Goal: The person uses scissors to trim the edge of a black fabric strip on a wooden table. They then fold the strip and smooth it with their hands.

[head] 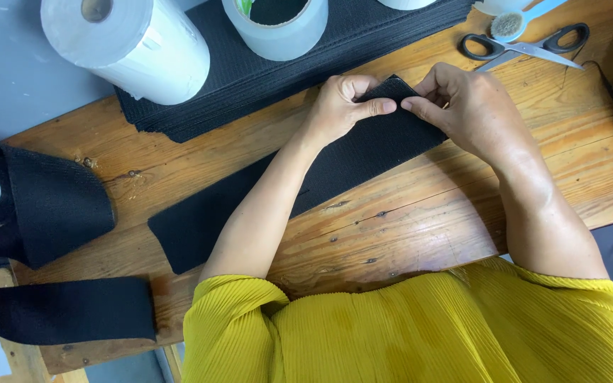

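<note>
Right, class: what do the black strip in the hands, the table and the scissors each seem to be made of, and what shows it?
Black strip: seemingly woven webbing or elastic, matte, with a fine ribbed texture; both hands fold its end. Table: wooden planks, grain, knots and nail heads visible, light sheen. Scissors: shiny, likely steel blades; black handles, probably plastic.

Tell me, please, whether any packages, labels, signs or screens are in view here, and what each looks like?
None show: no package, label, sign or screen.
Nearest thing: white paper roll, top left of the wooden table, a plain cylinder.
Clear tape roll, top centre, on stacked black strips.
</note>
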